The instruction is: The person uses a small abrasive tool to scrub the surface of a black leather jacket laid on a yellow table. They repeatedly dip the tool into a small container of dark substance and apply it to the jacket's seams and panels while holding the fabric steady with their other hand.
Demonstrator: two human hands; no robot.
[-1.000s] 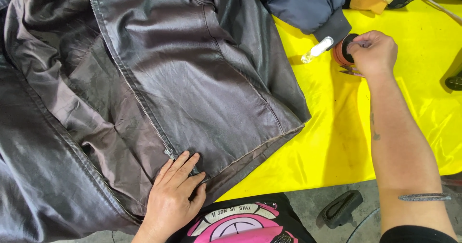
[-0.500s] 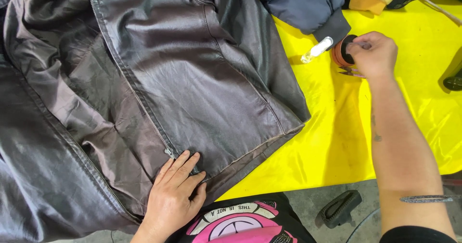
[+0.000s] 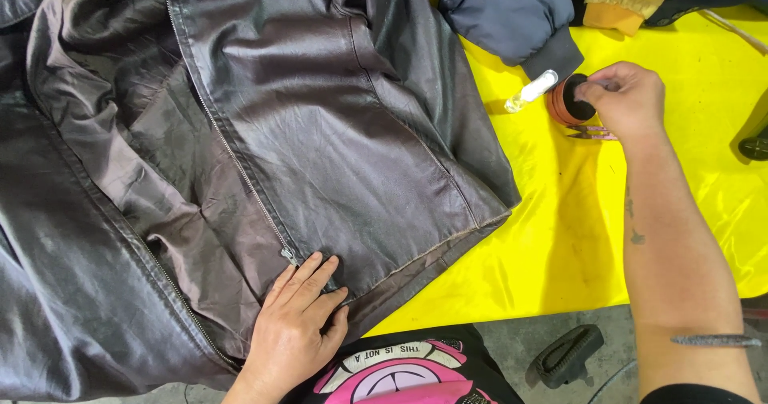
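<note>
Fingertips of the right hand [image 3: 628, 100] are pinched together on a dark pad or applicator at the mouth of a small round reddish-brown tin [image 3: 570, 100]; can't tell whether the pad is loaded w/ anything. Tin sits on the yellow table cover [image 3: 560, 236], just beside a small clear bottle w/ white cap [image 3: 532, 90] lying on its side, and scissors, mostly hidden under the hand.

Left hand [image 3: 300, 324] lies flat, fingers spread slightly, holding nothing. It presses the dark brown leather jacket [image 3: 336, 132] down near its bottom hem, fingertips touching the lower end of the zipper [image 3: 240, 172].

Progress, as a judgement: looks early. Jacket is spread open and pinned in place, the hand is at the tin, but no fresh streak or wet patch shows on the leather, so working the surface seems mostly ahead.

Edges & room: jacket fills the left and centre, hem corner jutting onto the yellow cover approx. mid-frame. Between that hem and the right forearm there's a wide bare strip of yellow, good room to swing the hand across. Above, a dark blue garment sleeve [image 3: 520, 12] w/ ribbed cuff crowds the tin, nearly touching the bottle. Table's near edge runs just below the left hand; past it is grey floor w/ a black object [image 3: 570, 354], well apart.
</note>
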